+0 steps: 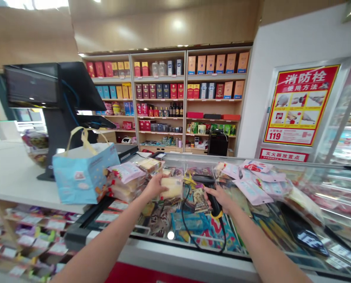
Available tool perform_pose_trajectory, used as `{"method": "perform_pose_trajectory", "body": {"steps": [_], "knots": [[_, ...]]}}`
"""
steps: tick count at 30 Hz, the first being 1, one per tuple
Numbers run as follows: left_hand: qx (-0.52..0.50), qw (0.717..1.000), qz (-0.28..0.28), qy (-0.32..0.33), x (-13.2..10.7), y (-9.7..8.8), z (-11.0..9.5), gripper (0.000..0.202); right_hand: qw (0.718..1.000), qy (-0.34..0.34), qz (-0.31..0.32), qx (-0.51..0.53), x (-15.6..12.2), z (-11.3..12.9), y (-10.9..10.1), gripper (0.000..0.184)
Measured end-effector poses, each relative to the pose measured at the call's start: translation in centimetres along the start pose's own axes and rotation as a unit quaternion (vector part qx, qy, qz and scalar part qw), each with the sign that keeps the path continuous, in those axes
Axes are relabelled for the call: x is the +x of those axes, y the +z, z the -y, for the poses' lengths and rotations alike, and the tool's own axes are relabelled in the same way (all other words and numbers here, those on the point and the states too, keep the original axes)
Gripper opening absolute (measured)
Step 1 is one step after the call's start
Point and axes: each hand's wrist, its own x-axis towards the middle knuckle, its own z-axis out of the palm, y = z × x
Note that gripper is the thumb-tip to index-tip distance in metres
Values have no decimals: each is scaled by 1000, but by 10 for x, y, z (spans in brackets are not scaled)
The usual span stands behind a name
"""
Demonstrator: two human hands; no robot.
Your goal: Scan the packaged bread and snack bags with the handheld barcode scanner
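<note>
My left hand (155, 188) grips a clear-wrapped pack of pale bread (172, 187) over the glass top of a freezer. In my right hand (220, 197) is a black barcode scanner (204, 179), its head turned toward the bread and its cable looping down over the glass. To the left of the bread lie more wrapped bread (148, 165) and a pink-and-white packet (126, 171). Several pink-and-white packets (254, 188) are heaped to the right of the scanner, with another bread pack (305, 204) beside them.
A light blue carrier bag (84, 173) stands upright at the left, by a black checkout terminal (60, 98). Packaged goods show beneath the freezer glass (190, 220). A dark phone-like slab (303, 232) lies at the right. Shelves of boxes (163, 90) line the back wall.
</note>
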Motion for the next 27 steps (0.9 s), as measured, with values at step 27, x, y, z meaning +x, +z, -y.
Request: {"method": "perform_pose_trajectory", "body": {"steps": [27], "knots": [[420, 900, 77, 87, -59, -20, 2, 42, 993, -28, 20, -111, -41, 37, 39, 37]]}}
